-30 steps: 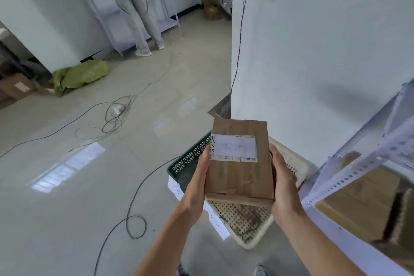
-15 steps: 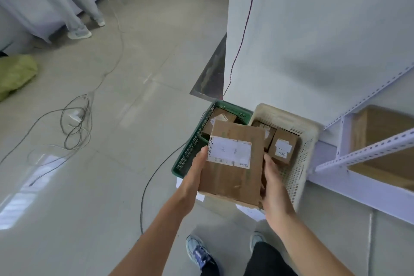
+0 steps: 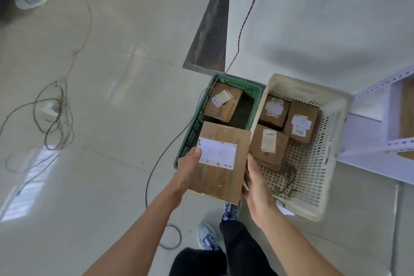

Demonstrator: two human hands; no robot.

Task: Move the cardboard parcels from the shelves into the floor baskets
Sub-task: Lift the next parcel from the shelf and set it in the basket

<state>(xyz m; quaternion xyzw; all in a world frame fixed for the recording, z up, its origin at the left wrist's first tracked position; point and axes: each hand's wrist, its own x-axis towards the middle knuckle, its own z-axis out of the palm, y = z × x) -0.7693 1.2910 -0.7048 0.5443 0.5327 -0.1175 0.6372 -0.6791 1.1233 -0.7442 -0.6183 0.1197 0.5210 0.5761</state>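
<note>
Left hand (image 3: 187,173) and right hand (image 3: 258,186) both grip the parcel (image 3: 220,163), green basket (image 3: 192,129) just past the fingers, white basket (image 3: 310,164) off to their right.

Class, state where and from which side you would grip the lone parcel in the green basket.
Probably from above, since the green basket walls enclose it. The parcel lies label up, so span its narrower width, using the open gap on its right side.

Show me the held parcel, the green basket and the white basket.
held parcel (image 3: 217,182), head view, bare cardboard below its label.
green basket (image 3: 237,79), head view, far rim.
white basket (image 3: 307,84), head view, far rim.
</note>
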